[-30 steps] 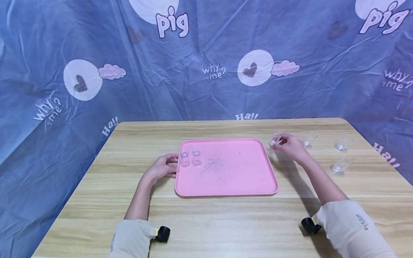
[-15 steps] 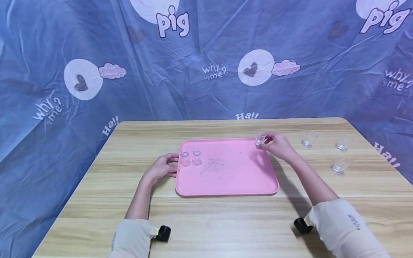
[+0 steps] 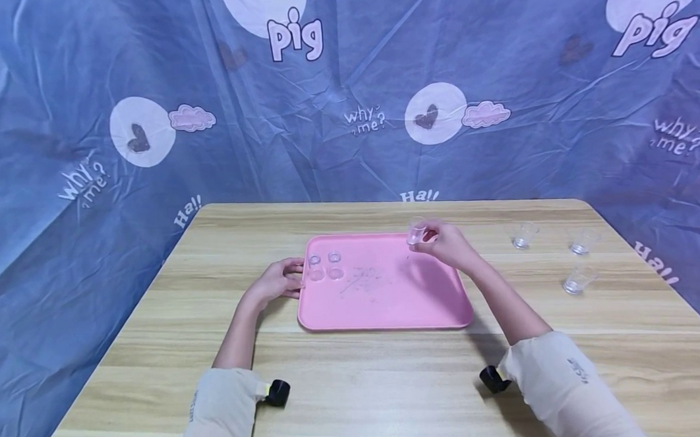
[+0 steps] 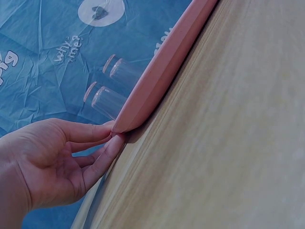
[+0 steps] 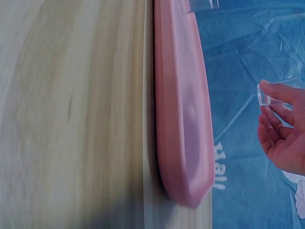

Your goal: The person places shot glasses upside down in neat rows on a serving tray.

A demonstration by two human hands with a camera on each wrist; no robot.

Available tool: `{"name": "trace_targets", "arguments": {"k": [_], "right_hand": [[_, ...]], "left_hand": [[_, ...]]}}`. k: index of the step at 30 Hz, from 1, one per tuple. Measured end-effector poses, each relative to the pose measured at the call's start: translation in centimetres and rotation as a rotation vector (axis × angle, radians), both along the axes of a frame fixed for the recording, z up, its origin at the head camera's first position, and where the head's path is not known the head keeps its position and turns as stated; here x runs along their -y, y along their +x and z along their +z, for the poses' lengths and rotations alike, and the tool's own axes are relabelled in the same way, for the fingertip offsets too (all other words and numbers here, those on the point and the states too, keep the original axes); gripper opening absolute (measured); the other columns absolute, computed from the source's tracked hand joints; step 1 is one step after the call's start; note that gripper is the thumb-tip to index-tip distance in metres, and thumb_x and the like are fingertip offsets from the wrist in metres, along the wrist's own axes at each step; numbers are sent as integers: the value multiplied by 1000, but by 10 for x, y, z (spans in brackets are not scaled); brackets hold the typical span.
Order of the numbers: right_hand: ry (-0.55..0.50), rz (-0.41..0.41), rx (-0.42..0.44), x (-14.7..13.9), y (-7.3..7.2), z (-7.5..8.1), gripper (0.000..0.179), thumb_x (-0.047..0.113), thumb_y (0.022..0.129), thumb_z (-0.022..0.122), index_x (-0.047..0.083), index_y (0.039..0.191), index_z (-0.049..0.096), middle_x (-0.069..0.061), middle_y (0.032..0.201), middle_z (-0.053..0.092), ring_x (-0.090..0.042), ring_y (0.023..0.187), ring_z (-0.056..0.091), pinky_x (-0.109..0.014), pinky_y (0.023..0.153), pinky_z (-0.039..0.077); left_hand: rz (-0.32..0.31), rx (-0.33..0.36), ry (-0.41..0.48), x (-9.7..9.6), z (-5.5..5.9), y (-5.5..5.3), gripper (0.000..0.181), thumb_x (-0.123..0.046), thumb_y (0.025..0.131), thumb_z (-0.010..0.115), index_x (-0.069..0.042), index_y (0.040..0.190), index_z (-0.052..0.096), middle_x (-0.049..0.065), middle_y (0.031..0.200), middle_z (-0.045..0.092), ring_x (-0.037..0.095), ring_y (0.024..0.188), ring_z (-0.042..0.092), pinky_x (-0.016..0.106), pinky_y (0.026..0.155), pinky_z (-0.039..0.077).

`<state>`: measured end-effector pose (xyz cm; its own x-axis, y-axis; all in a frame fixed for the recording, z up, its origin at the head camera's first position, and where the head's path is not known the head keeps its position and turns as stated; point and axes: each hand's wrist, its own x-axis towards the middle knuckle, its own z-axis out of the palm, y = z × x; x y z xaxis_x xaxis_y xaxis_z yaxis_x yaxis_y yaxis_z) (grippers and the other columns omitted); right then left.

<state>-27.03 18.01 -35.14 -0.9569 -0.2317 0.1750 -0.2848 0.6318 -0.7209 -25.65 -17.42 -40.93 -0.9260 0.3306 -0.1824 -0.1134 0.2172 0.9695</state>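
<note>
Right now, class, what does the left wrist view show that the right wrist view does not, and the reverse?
Only the left wrist view: the left hand, pinching the edge of the pink tray.
Only the right wrist view: the right hand, holding a small clear cup apart from the tray.
Both: the tray, part of the wooden table and the printed blue cloth.

Pretty wrinkly blue cloth [image 3: 300,175] hangs behind a wood-grain table [image 3: 364,383]; cloth's got "pig" lettering [image 3: 295,38], dark hearts [image 3: 139,141] and pink clouds [image 3: 486,114] on it.
</note>
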Motion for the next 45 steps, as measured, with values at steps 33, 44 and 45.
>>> {"name": "trace_targets", "arguments": {"k": [33, 44, 45], "right_hand": [[-25, 145, 38, 70, 4, -18, 21, 3, 75, 69, -2, 96, 65, -10, 87, 62, -25, 79, 56, -27, 63, 49], [0, 81, 15, 68, 6, -22, 23, 10, 78, 70, 0, 98, 67, -9, 93, 61, -23, 81, 53, -29, 66, 47], [-2, 74, 14, 67, 6, -22, 23, 11, 78, 70, 1, 99, 66, -9, 94, 60, -23, 82, 54, -29, 66, 48]], "left_hand": [[-10, -8, -8, 0, 0, 0, 58, 15, 81, 46, 11, 136, 29, 30, 125, 41, 25, 88, 58, 35, 72, 57], [-7, -9, -15, 0, 0, 0, 57, 15, 81, 47, 11, 136, 29, 30, 125, 40, 26, 89, 59, 35, 72, 57], [-6, -9, -17, 0, 0, 1, 57, 15, 81, 47, 11, 136, 29, 30, 125, 40, 27, 89, 59, 35, 72, 57]]}}
